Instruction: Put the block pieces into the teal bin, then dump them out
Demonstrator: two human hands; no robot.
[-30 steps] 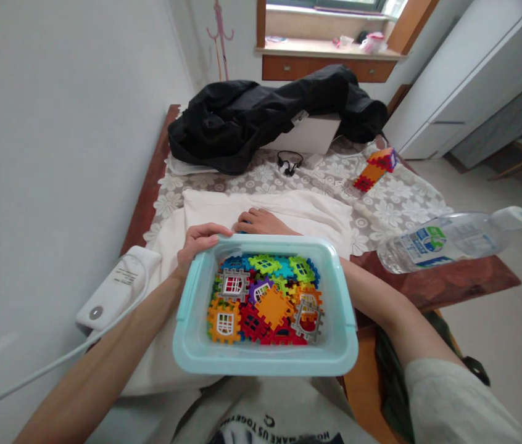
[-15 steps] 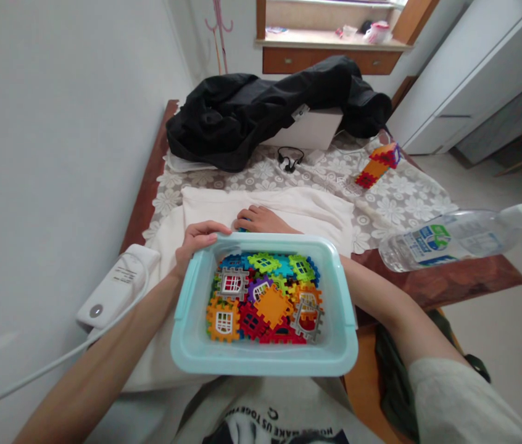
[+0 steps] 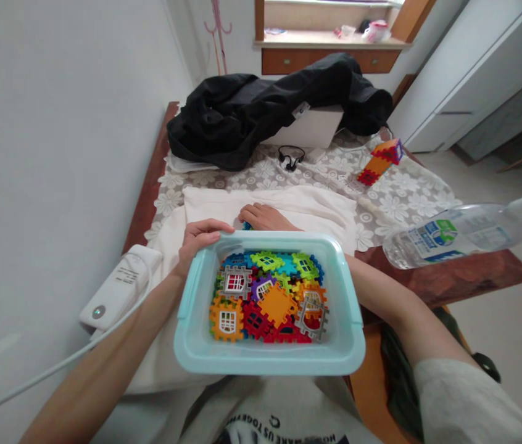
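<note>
A light blue plastic tub (image 3: 269, 365), close in front of my body, holds a heap of colourful toothed building tiles (image 3: 277, 303), several with window grilles. My left hand (image 3: 202, 237) grips the tub's far left corner, fingers over the rim. Behind the tub, my right hand (image 3: 265, 217) rests low over the white cloth (image 3: 321, 200), its fingers curled down on a blue building tile (image 3: 247, 226). The tub's far rim hides most of that tile and part of the hand.
A water bottle (image 3: 464, 234) lies at the table's right. Behind it stands a small orange and red tile house (image 3: 379, 161). Black earphones (image 3: 291, 157) and a black jacket (image 3: 261, 111) lie farther back. A white power bank (image 3: 120, 287) with a cable is at left.
The view has shifted slightly, so the tub and bottle appear a little farther right. My hands keep nearly the same positions.
</note>
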